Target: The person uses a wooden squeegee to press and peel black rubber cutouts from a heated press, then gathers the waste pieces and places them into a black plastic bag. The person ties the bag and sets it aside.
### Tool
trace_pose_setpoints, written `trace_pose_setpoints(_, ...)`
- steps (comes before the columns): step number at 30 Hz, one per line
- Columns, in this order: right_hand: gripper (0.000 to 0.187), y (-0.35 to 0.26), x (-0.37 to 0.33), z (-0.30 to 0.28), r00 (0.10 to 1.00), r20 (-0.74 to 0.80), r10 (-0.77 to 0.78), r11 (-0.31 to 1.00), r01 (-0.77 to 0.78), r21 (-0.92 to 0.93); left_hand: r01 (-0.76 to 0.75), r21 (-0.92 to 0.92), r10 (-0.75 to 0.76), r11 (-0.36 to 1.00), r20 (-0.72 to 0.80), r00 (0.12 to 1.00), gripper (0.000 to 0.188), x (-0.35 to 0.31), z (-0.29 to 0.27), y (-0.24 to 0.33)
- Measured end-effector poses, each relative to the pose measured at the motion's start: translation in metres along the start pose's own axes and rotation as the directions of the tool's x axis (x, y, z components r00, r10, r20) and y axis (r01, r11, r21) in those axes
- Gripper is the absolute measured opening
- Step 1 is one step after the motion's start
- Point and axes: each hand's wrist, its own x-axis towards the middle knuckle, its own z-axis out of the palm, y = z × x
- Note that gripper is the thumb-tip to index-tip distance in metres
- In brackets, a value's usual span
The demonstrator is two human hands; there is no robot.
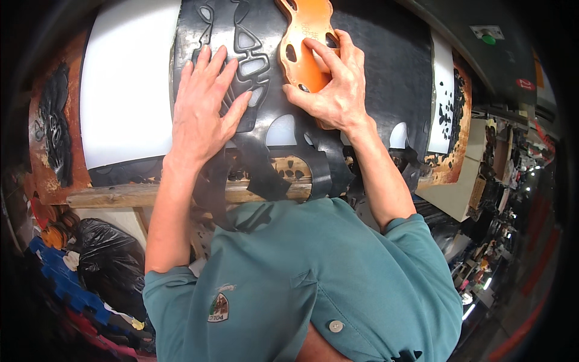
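Observation:
A black, leather-like sheet (386,66) is spread in front of me, with cut-out openings showing a white surface beneath. My left hand (205,114) lies flat on its left part, fingers stretched and slightly apart, beside a row of cut black outlines (250,63). An orange cutting die (307,24) with wavy edges and several holes rests on the sheet, right of those outlines. My right hand (338,90) grips its near end between thumb and fingers. Cut black strips (259,166) hang over the near edge toward my shirt; the die's underside is hidden.
The white board (129,84) lies under the sheet on a worn table with a wooden front edge (120,196). A dark machine part with a green button (488,40) stands at upper right. Black scraps (446,111) lie at right. A black plastic bag (111,253) sits lower left.

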Motion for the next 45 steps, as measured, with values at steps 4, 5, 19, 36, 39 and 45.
trace_pose_setpoints(4,0.086,0.003,-0.005,-0.008,0.999,0.008,-0.045,0.998,0.044,0.037,0.018,-0.091,-0.026,0.996,-0.086,0.996,0.038,-0.004,-0.013,0.008)
trace_pose_setpoints(5,0.089,0.005,-0.006,-0.011,0.998,-0.007,-0.058,0.996,0.059,0.061,0.037,-0.218,-0.067,0.975,-0.134,0.989,0.031,-0.007,-0.017,0.016)
trace_pose_setpoints(19,0.081,-0.004,-0.057,-0.013,0.991,-0.134,0.025,0.928,0.027,0.371,-0.021,-0.197,-0.01,0.98,-0.153,0.988,0.017,-0.103,0.016,0.098)
trace_pose_setpoints(36,0.023,0.086,-0.19,-0.136,0.739,-0.455,0.497,0.832,-0.257,0.492,0.229,-0.378,-0.308,0.897,-0.164,0.937,0.018,-0.122,0.002,0.106)
trace_pose_setpoints(39,0.015,0.068,-0.218,-0.09,0.936,-0.338,-0.095,0.977,0.023,-0.211,0.029,-0.363,-0.164,0.932,-0.348,0.923,0.011,-0.127,0.01,0.132)
trace_pose_setpoints(45,0.018,0.065,-0.217,-0.079,0.967,-0.237,0.092,0.992,-0.11,-0.064,0.003,0.0,-0.003,1.0,-0.262,0.965,0.015,-0.133,0.046,0.156)
